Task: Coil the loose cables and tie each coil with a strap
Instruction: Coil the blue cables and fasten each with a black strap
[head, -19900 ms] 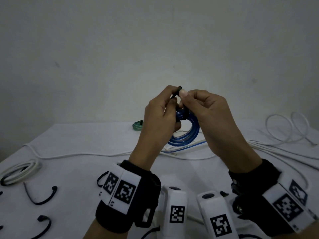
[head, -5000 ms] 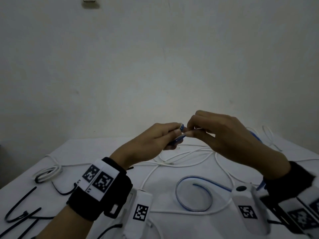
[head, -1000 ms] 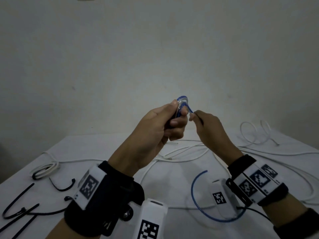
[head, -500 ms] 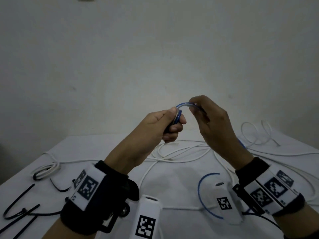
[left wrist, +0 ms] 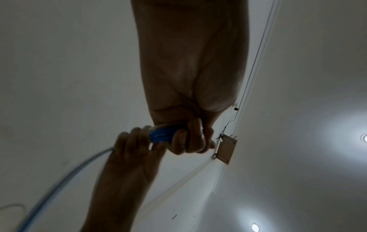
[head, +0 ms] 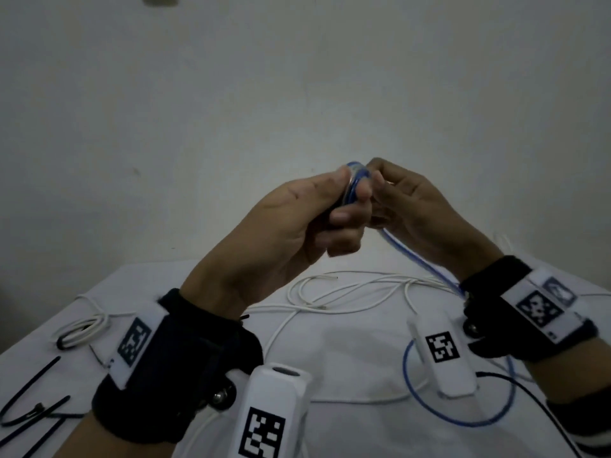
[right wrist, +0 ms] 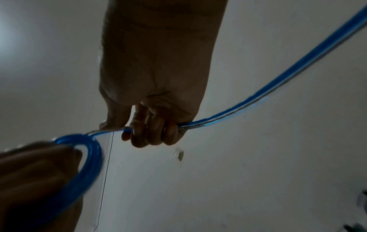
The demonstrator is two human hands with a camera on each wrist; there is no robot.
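Observation:
Both hands are raised above the white table. My left hand grips a small coil of blue cable between thumb and curled fingers; the same coil shows in both wrist views. My right hand sits close against the coil, its fingers curled round the loose blue strand. That strand runs down past my right wrist to a loose loop on the table. Black straps lie at the table's near left.
Loose white cable sprawls across the middle and right of the table. A small tied white coil lies at the left edge. A bare wall rises behind the table.
My right hand has brought the blue strand over and down against the coil in my left hand. The loose loop on the table has shifted.

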